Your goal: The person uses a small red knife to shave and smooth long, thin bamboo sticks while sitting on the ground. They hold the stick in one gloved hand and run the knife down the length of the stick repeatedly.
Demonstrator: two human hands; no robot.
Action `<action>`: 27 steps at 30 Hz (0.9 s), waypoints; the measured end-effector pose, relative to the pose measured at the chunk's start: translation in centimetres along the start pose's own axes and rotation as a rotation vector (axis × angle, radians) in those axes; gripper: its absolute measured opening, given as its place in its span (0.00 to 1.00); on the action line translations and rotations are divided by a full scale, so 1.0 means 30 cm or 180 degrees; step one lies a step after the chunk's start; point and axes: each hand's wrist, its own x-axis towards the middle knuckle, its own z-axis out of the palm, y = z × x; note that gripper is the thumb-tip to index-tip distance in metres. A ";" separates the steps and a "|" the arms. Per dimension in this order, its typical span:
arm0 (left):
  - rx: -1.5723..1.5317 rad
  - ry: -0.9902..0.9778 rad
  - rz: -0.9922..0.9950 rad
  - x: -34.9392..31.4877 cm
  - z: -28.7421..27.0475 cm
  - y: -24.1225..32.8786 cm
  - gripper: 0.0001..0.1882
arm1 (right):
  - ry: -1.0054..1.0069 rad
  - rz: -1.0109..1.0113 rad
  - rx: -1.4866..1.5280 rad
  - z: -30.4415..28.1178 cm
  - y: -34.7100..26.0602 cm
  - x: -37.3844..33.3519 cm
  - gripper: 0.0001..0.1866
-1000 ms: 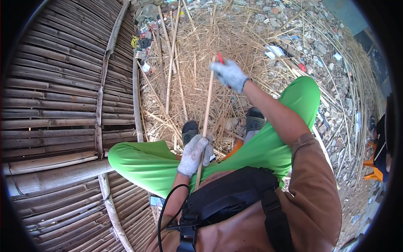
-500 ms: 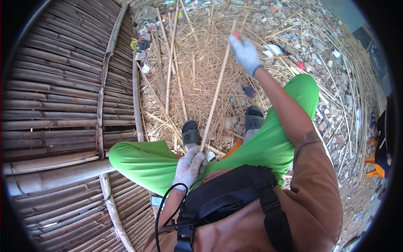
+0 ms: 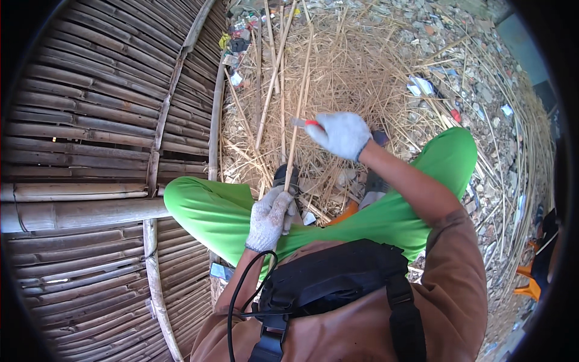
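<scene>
My left hand point(image 3: 269, 219), in a whitish work glove, is closed around the near end of a long thin bamboo strip point(image 3: 292, 154). The strip points away from me over the ground, slightly to the right. My right hand point(image 3: 342, 134), also gloved, grips a small knife point(image 3: 312, 123) with a red handle. The short blade points left and lies at the strip, well ahead of my left hand. Whether its edge bites into the bamboo is too small to tell.
A bamboo slat platform point(image 3: 90, 145) fills the left side. Straw-like shavings point(image 3: 344, 66) cover the ground ahead, with bamboo poles point(image 3: 270, 84) lying on them. Rubble and litter spread to the right, near an orange stool point(image 3: 528, 283) and part of another person.
My right hand has come back with the knife from the strip's far part, moving nearer and to the left. My left hand keeps its grip. The whole view has shifted a little.
</scene>
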 end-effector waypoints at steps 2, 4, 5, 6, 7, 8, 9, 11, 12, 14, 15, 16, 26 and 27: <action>-0.0091 0.0029 0.0034 -0.009 -0.003 -0.009 0.14 | -0.0404 0.0097 0.0020 -0.058 -0.037 0.014 0.33; 0.0013 0.0105 0.0122 -0.011 0.000 -0.009 0.13 | -0.0490 -0.0290 0.0167 -0.024 -0.126 -0.069 0.34; 0.0156 0.0134 0.0197 -0.012 0.005 -0.008 0.13 | -0.0543 -0.0475 0.0240 -0.007 -0.152 -0.110 0.34; 0.0299 0.0164 0.0271 -0.010 0.008 -0.005 0.14 | -0.0156 -0.0576 0.0094 0.036 -0.149 -0.124 0.35; 0.0454 0.0206 0.0309 -0.015 0.007 -0.016 0.14 | -0.0218 -0.0424 0.0036 0.030 -0.134 -0.104 0.35; 0.0475 0.0181 0.0281 -0.018 0.009 -0.030 0.14 | -0.0292 -0.0231 -0.0027 0.008 -0.097 -0.066 0.36; 0.0514 0.0154 0.0270 -0.018 0.006 -0.033 0.14 | -0.0345 -0.0036 -0.0086 -0.008 -0.062 -0.029 0.36; 0.0572 0.0190 0.0306 -0.013 0.001 -0.023 0.14 | -0.0048 -0.0094 -0.0059 -0.014 -0.039 0.006 0.38; 0.0604 0.0234 0.0300 -0.025 0.003 -0.028 0.14 | -0.0032 -0.0137 -0.0044 -0.003 -0.045 -0.011 0.38; 0.0703 0.0332 0.0361 -0.033 0.002 -0.023 0.15 | -0.0506 -0.0242 0.0113 -0.033 -0.125 -0.060 0.38; 0.0765 0.0341 0.0443 -0.029 0.003 -0.015 0.15 | -0.0488 -0.0310 0.0096 -0.027 -0.138 -0.072 0.38; 0.0842 0.0334 0.0491 -0.029 0.008 -0.016 0.15 | -0.0489 -0.0353 0.0104 -0.007 -0.145 -0.094 0.38; 0.1385 0.0518 0.1011 -0.024 0.009 -0.041 0.14 | -0.0275 -0.0649 0.0176 0.025 -0.174 -0.138 0.37; 0.1509 0.0607 0.1336 -0.020 0.011 -0.046 0.14 | -0.0154 -0.0576 0.0076 0.027 -0.149 -0.112 0.37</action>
